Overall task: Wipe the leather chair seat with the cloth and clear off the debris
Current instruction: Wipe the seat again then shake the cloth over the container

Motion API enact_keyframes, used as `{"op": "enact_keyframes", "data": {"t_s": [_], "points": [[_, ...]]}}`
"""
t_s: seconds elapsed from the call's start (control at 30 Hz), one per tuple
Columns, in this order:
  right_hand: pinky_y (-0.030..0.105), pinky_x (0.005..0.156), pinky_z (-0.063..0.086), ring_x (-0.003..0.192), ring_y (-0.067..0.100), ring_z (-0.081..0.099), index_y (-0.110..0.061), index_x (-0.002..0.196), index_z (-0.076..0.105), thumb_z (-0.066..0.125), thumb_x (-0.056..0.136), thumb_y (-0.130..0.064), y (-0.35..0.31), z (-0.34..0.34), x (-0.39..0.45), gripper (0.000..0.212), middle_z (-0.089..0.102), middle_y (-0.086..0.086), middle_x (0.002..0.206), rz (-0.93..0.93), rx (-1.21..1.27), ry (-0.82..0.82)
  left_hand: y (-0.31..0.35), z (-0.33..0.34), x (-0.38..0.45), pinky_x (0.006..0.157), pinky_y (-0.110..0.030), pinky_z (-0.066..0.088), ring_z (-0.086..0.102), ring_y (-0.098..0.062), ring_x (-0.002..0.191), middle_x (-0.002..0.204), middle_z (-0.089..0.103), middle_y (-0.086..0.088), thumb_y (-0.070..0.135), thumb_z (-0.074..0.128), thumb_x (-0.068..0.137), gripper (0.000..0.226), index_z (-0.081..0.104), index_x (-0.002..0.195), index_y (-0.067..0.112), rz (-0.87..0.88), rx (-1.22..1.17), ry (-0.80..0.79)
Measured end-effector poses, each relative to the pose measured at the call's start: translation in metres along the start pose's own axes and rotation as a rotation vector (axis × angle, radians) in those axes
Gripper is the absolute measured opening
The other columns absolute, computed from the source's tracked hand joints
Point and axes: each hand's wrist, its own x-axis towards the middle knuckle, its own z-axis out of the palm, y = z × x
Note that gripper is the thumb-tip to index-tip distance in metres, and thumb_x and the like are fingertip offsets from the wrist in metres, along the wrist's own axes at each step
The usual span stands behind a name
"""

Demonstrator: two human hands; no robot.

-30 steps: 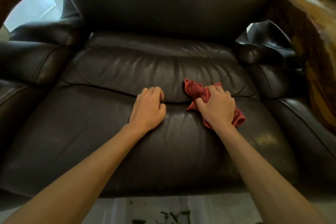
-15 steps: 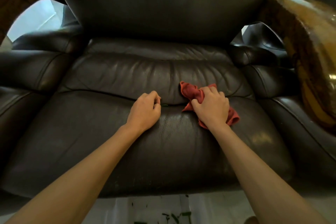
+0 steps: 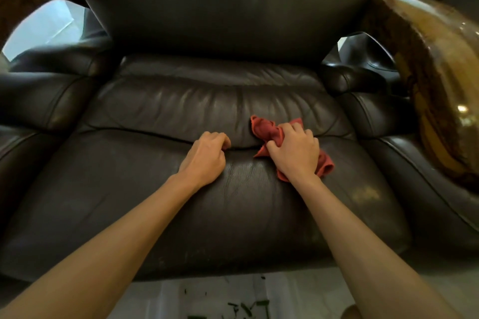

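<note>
- The big dark leather chair seat (image 3: 233, 204) fills the middle of the view. A long crease (image 3: 145, 132) runs from side to side across it, where the front cushion meets the back one.
- Both bare arms reach straight forward from the bottom of the view, side by side. Both hands stop right at that crease.
- The red cloth (image 3: 264, 128) lies on the seat on the right side. Its long way goes from the crease down toward the front right.
- The right hand (image 3: 294, 154) lies on top of the cloth with fingers curled around it, bunching it up. It is the nearer hand, since it is already holding it.
- The left hand (image 3: 206, 158) is just beside the cloth but not touching it. Its fingertips are curled into the crease. I cannot tell if they pinch anything.
- Small green bits (image 3: 248, 307) lie on the floor in front of the chair.
- I think the next wipe should go sideways along the crease.
</note>
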Motion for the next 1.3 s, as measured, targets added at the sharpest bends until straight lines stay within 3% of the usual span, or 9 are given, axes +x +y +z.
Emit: {"op": "enact_keyframes", "data": {"t_s": [0.13,0.3,0.63,0.97,1.07,1.2,1.3], "points": [[0.042,0.079,0.041,0.095,0.037,0.054,-0.014,0.104,0.062,0.058,0.074,-0.036,0.0,0.0,0.0,0.038,0.063,0.012,0.105,0.001,0.007,0.002,0.0,0.003,-0.001,0.095,-0.043,0.041,0.047,-0.025,0.105,0.109,0.057,-0.012,0.004,0.042,0.086,0.035,0.064,0.113,0.006,0.053,0.088,0.028],[0.042,0.08,0.041,0.096,0.037,0.054,-0.014,0.105,0.061,0.057,0.075,-0.037,0.0,0.0,0.001,0.038,0.062,0.012,0.106,0.004,-0.008,-0.014,0.003,0.005,-0.002,0.09,-0.042,0.042,0.045,-0.024,0.104,0.105,0.055,-0.009,0.01,0.043,0.088,0.035,0.062,0.118,0.009,0.08,0.202,0.018],[0.043,0.079,0.042,0.094,0.038,0.054,-0.014,0.105,0.062,0.057,0.074,-0.037,0.001,0.001,0.001,0.038,0.062,0.013,0.106,-0.001,0.002,0.001,0.005,0.007,-0.001,0.082,-0.039,0.039,0.045,-0.025,0.103,0.105,0.056,-0.008,0.014,0.042,0.088,0.035,0.063,0.117,0.009,0.106,0.277,0.037],[0.043,0.079,0.042,0.094,0.037,0.054,-0.014,0.104,0.062,0.058,0.074,-0.038,0.001,0.002,0.001,0.037,0.063,0.011,0.105,0.0,0.022,0.002,0.002,0.005,0.002,0.088,-0.041,0.04,0.046,-0.025,0.106,0.109,0.057,-0.01,0.012,0.045,0.086,0.031,0.065,0.109,0.009,0.066,0.207,0.029],[0.043,0.08,0.042,0.095,0.037,0.054,-0.015,0.104,0.062,0.058,0.075,-0.037,0.001,0.001,0.0,0.037,0.063,0.011,0.105,0.003,0.022,-0.001,0.001,0.003,0.0,0.088,-0.041,0.041,0.048,-0.025,0.101,0.102,0.057,-0.011,0.004,0.047,0.082,0.025,0.065,0.098,0.007,0.085,0.108,0.064],[0.043,0.081,0.042,0.096,0.036,0.054,-0.014,0.105,0.062,0.058,0.075,-0.037,0.001,-0.002,0.001,0.037,0.062,0.011,0.107,0.007,0.038,-0.017,0.001,-0.001,-0.005,0.077,-0.022,0.035,0.049,-0.02,0.087,0.084,0.057,-0.006,-0.005,0.047,0.076,0.02,0.064,0.074,0.006,0.13,-0.104,0.106],[0.043,0.082,0.042,0.097,0.036,0.053,-0.014,0.107,0.061,0.058,0.076,-0.037,0.0,-0.004,0.0,0.038,0.062,0.011,0.108,0.007,0.043,-0.034,0.0,-0.004,-0.007,0.072,-0.022,0.033,0.049,-0.017,0.079,0.074,0.054,0.0,-0.007,0.046,0.074,0.021,0.058,0.065,0.007,0.083,-0.204,0.209]]}}
